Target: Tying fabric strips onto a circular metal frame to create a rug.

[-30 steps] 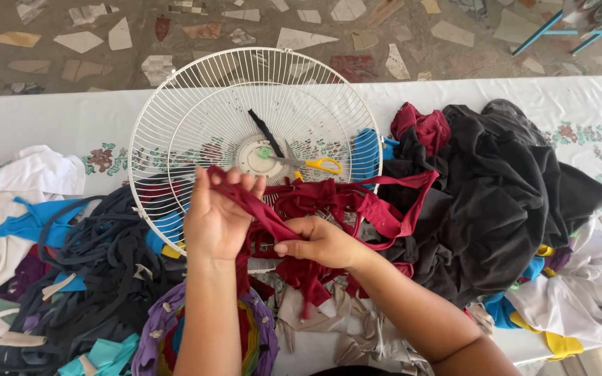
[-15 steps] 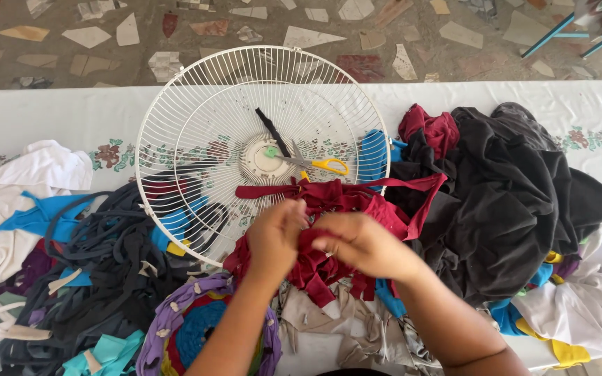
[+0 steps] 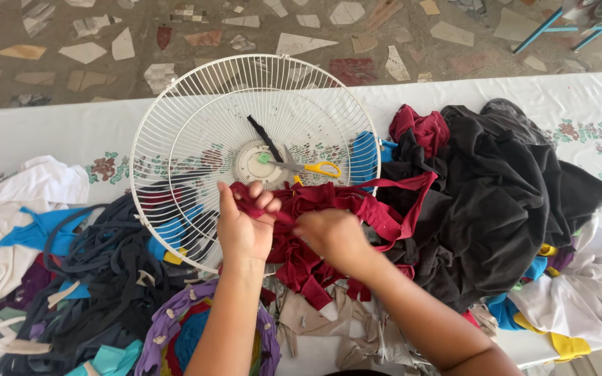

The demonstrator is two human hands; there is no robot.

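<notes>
A red strip (image 3: 343,202) of cloth lies bunched across the lower edge of a white fan guard (image 3: 196,132), which rests flat on the bench (image 3: 50,132). The left hand (image 3: 244,226) pinches one end of the strip between thumb and fingers, just at the guard's wires. The right hand (image 3: 332,233) is curled shut on the bunched middle beside it — blurred, so the exact grip is hard to read. The step looks like working the strip into the wires; the next move calls for a free end and a taut length. Yellow scissors (image 3: 311,168) lie near the hub. Dark strips (image 3: 99,271) pile at left, black cloth (image 3: 496,195) at right.
</notes>
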